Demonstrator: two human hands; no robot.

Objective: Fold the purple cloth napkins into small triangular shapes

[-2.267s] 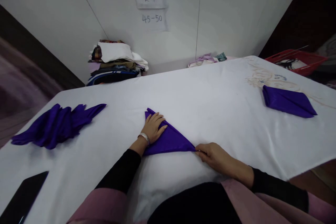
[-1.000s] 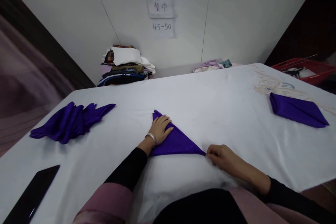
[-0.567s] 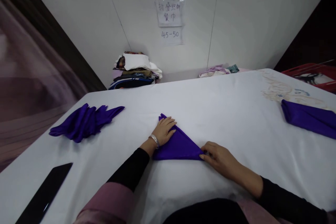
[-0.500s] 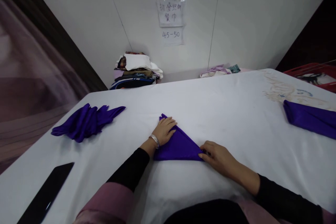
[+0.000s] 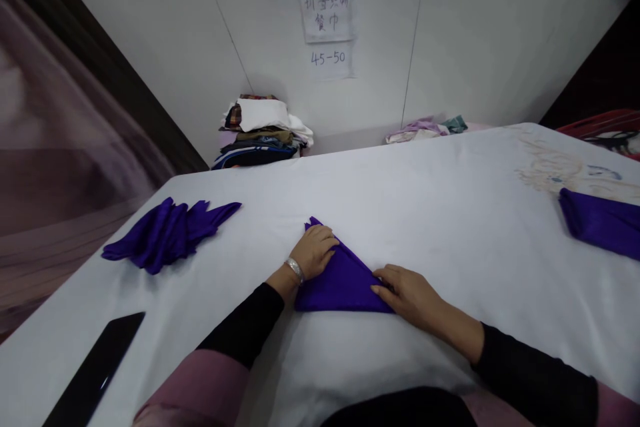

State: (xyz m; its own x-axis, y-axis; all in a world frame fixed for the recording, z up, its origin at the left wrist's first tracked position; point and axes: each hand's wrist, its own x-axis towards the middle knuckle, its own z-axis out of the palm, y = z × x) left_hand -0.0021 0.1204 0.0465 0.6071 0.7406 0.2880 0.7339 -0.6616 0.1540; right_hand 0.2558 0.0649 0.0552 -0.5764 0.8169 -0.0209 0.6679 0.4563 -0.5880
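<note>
A purple cloth napkin (image 5: 345,283) lies folded into a triangle on the white tablecloth in front of me. My left hand (image 5: 314,252), with a silver bracelet at the wrist, is on its upper left part. The fingers there are bent and close together over the cloth near the top point. At the right corner my right hand (image 5: 406,292) has its thumb and fingers closed around the fabric. That corner is partly hidden under the hand.
To the left lies a gathered purple cloth (image 5: 167,233), with a dark flat device (image 5: 95,367) nearer me. A folded purple cloth (image 5: 603,223) is at the right. Behind the table are stacked clothes (image 5: 263,133), more cloth (image 5: 423,130) and a wall sign (image 5: 327,20).
My left fingers have curled from lying flatter on the napkin. My right hand has shifted slightly left along the right corner. The view has tilted a little.
</note>
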